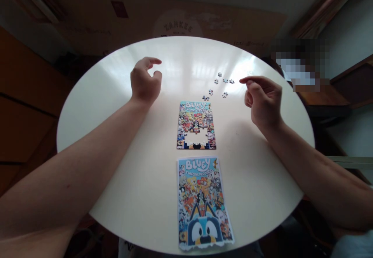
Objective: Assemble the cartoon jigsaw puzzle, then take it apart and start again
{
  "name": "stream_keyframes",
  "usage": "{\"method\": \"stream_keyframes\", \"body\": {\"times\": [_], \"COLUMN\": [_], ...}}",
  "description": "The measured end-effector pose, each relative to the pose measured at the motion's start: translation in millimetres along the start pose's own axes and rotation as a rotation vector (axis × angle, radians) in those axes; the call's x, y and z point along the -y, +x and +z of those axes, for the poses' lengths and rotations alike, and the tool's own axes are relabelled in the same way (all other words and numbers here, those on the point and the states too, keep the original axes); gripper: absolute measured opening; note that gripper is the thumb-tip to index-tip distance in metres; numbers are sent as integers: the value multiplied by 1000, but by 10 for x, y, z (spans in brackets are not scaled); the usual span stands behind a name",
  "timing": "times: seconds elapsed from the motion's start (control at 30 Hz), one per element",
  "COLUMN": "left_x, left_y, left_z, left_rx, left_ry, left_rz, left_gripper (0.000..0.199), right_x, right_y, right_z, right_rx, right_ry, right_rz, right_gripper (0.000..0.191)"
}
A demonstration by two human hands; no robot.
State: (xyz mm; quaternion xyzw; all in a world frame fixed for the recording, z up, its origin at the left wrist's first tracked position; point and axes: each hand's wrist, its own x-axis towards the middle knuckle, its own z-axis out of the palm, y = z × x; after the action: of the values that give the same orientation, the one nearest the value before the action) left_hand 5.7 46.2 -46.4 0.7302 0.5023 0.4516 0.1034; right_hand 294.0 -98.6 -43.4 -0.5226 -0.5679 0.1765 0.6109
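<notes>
A partly assembled jigsaw puzzle (180, 124) lies flat at the middle of the table, with a gap in its lower half. Below it lies a printed picture sheet (201, 188) with a torn bottom edge. Several loose puzzle pieces (225, 94) are scattered beyond the puzzle, to its upper right. My left hand (146, 80) is raised left of the puzzle, thumb and index finger apart, holding nothing. On the right, my right hand (264, 98) points its index finger toward the loose pieces, other fingers curled; whether it holds anything is hidden.
The round white table (140, 196) reflects window light at its far side. Beyond it stands a tan panel with lettering (177, 27). At the right, past the table edge, a wooden surface (317, 102) shows beside a blurred-out patch.
</notes>
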Motion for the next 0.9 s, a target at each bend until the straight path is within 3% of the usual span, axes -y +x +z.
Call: {"method": "stream_keyframes", "body": {"times": [0.27,0.4,0.63,0.77,0.9], "left_x": [124,119,79,8,-64], "left_y": [90,85,18,17,55], "left_z": [-24,-35,60,85,68], "left_rx": [-30,106,296,448,460], "left_ry": [171,262,495,622,714], "left_rz": [-96,-219,-237,-165,-104], "left_gripper": [38,45,55,58,49], "right_x": [-25,-22,-13,-13,-1], "right_y": [15,15,1,-13,-36], "right_z": [17,38,64,60,62], "right_rx": [-33,-65,-105,-77,-56], "right_ry": [41,145,248,225,211], "right_rz": [28,87,166,153,115], "right_gripper": [24,21,20,19,18]}}
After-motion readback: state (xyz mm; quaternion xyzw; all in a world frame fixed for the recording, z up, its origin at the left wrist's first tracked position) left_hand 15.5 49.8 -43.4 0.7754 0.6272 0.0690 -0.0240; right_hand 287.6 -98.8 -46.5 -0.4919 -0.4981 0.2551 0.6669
